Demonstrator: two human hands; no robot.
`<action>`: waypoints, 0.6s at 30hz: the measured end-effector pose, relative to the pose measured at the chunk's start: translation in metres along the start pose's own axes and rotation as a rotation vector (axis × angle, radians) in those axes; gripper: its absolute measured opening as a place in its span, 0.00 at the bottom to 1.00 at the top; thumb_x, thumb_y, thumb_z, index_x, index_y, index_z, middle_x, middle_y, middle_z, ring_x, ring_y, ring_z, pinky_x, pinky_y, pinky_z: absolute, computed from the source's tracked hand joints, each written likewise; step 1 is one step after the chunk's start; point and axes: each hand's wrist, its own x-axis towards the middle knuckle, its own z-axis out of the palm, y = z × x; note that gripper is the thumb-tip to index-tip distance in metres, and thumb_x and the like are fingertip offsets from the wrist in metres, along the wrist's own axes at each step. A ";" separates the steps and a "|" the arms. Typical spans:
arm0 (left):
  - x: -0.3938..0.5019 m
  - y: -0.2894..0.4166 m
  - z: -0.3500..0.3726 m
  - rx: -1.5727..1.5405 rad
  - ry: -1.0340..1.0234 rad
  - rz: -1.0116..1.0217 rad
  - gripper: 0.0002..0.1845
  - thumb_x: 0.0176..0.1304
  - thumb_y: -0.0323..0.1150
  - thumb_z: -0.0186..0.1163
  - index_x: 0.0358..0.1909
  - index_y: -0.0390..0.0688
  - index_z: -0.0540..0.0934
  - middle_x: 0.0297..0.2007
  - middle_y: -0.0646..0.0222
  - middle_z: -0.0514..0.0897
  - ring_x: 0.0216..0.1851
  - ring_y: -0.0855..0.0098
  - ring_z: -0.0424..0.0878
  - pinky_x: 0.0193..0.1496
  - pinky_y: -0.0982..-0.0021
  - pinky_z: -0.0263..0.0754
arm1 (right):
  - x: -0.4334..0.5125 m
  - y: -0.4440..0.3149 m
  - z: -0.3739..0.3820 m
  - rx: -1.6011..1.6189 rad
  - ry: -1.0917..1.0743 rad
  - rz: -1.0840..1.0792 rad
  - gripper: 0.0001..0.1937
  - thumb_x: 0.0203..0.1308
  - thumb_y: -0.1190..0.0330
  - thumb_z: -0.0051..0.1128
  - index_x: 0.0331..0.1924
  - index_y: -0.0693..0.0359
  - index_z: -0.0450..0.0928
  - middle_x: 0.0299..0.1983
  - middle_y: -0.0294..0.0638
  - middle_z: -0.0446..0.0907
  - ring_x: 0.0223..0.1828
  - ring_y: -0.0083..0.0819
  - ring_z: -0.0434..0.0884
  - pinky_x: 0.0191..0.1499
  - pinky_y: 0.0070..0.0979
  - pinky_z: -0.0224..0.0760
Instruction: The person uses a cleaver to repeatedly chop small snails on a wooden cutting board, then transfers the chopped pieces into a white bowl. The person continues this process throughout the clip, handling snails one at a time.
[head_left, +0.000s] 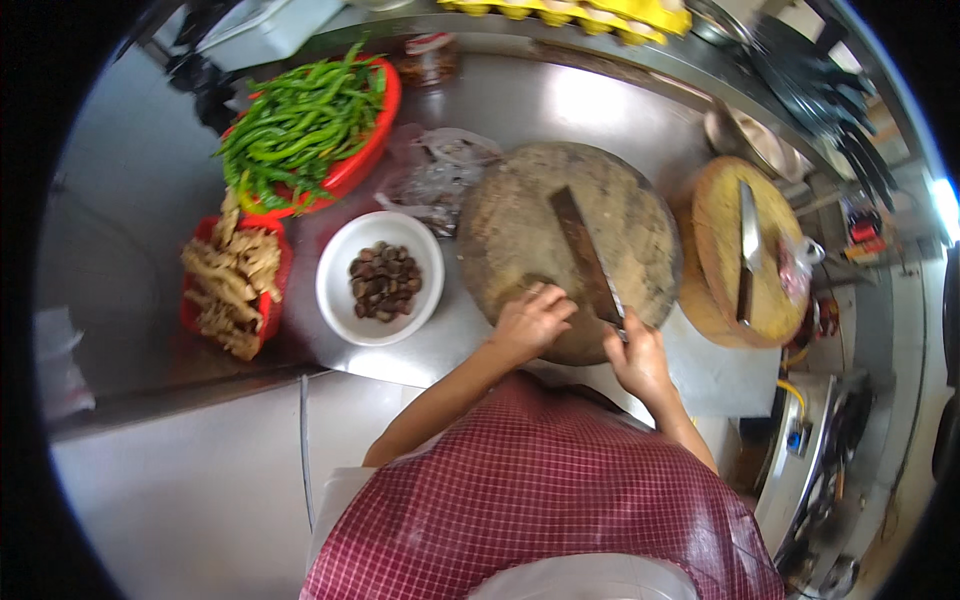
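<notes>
My right hand (637, 356) grips the handle of a cleaver (585, 251). Its broad dark blade lies over the round wooden chopping block (517, 187) and points away from me, slightly to the left. With fingers curled, my left hand (531, 322) rests on the near part of the block, left of the blade. A small dark patch shows by its fingertips; whether anything is under them cannot be told. A white bowl (330, 277) with dark brown pieces (384, 281) in it stands left of the block.
Long green peppers (300, 127) heap a red basket (382, 112). Ginger-like roots (232, 277) fill a smaller red basket (279, 315). Clear plastic bags (442, 176) lie behind the bowl. At right, a second block (712, 225) bears a knife (748, 247) and a small bag (795, 270).
</notes>
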 end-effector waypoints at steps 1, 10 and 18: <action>0.001 -0.001 -0.004 -0.027 -0.156 -0.088 0.16 0.52 0.37 0.71 0.43 0.50 0.82 0.48 0.70 0.77 0.50 0.62 0.80 0.48 0.63 0.80 | 0.000 0.006 0.002 -0.002 0.012 0.004 0.13 0.62 0.69 0.55 0.46 0.70 0.74 0.32 0.63 0.81 0.34 0.63 0.82 0.39 0.48 0.76; -0.058 -0.088 -0.128 0.300 0.249 -0.547 0.11 0.56 0.35 0.68 0.39 0.43 0.83 0.42 0.62 0.82 0.47 0.59 0.81 0.50 0.60 0.76 | -0.010 0.041 0.008 -0.010 0.040 0.099 0.10 0.62 0.72 0.55 0.42 0.71 0.72 0.23 0.61 0.79 0.28 0.59 0.82 0.31 0.47 0.73; 0.051 -0.181 -0.096 0.357 0.053 -0.292 0.09 0.60 0.35 0.63 0.39 0.42 0.83 0.44 0.59 0.83 0.51 0.52 0.79 0.54 0.57 0.72 | -0.005 0.038 0.013 -0.071 0.051 0.006 0.09 0.60 0.74 0.58 0.38 0.73 0.72 0.19 0.59 0.77 0.22 0.56 0.82 0.23 0.43 0.72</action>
